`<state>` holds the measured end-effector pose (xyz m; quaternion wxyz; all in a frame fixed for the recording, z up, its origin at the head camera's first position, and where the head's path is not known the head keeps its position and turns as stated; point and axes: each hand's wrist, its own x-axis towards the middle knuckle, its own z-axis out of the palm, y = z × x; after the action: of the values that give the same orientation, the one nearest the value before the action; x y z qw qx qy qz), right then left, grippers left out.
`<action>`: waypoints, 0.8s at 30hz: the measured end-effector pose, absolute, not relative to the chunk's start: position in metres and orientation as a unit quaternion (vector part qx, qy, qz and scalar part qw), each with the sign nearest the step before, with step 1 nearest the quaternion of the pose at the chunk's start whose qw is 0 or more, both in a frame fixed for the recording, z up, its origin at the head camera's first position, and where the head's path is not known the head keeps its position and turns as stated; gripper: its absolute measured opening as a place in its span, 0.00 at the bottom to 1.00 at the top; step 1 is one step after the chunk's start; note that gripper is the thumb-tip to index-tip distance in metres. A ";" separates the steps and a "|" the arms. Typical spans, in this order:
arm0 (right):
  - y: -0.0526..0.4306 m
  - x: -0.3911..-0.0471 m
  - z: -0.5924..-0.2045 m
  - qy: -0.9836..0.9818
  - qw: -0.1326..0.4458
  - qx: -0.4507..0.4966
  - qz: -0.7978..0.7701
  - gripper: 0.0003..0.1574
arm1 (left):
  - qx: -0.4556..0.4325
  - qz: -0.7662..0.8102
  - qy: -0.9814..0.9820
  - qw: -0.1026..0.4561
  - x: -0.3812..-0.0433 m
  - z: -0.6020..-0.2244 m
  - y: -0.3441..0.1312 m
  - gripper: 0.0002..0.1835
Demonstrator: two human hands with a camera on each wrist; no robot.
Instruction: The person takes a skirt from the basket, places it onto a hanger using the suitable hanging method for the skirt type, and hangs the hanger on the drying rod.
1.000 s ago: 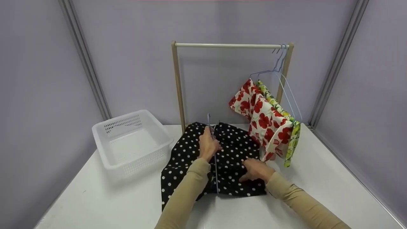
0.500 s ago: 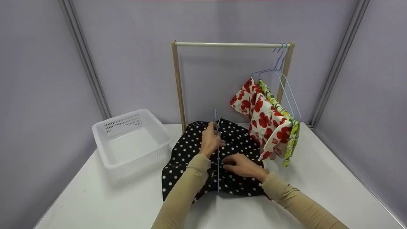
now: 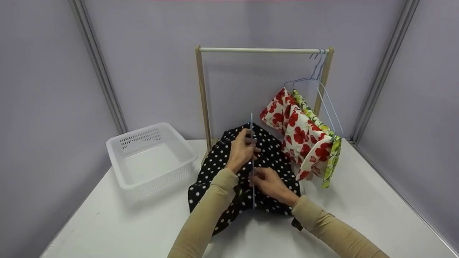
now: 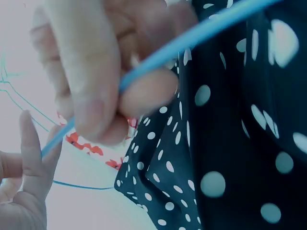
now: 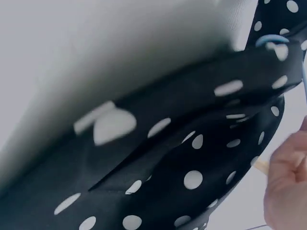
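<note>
A black garment with white dots [image 3: 219, 157] hangs in folds on a light blue wire hanger [image 3: 251, 120], seen edge-on in the head view. My left hand [image 3: 241, 152] grips the hanger wire below its hook; in the left wrist view thumb and fingers pinch the blue wire [image 4: 192, 39]. Lower down, my right hand [image 3: 270, 184] holds the same hanger with bent fingers, the wire passing between them in the left wrist view. The right wrist view is filled mostly by the dotted cloth [image 5: 158, 153], with its lower edge over the white table.
A small rack with a white rail [image 3: 263, 50] stands behind. At its right end hang a red-flowered garment [image 3: 299, 134] and a yellow-green one [image 3: 331, 161] on blue hangers. A white plastic basket [image 3: 152, 186] sits on the table [image 3: 104, 218] at the left.
My left hand has raised the hanger and dotted garment and moved slightly right. My right hand has come left from the cloth to the hanger wire.
</note>
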<state>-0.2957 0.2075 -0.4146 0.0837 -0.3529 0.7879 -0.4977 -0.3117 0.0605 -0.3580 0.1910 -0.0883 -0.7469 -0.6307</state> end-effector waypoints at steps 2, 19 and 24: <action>0.210 -0.292 -0.407 0.781 0.090 -0.339 -0.516 0.14 | -0.095 -0.607 -0.765 0.194 -0.311 -0.356 0.059 0.21; 0.222 -0.307 -0.363 0.778 0.018 -0.285 -0.560 0.17 | -0.114 -0.510 -0.836 0.165 -0.304 -0.382 0.044 0.12; 0.224 -0.309 -0.335 0.779 0.019 -0.280 -0.560 0.15 | -0.138 -0.487 -0.852 0.132 -0.303 -0.393 0.046 0.20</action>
<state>-0.3092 0.2240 -0.3348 0.0187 -0.2795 0.7794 -0.5605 -0.3032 0.0459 -0.3927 0.1325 -0.1376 -0.8524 -0.4868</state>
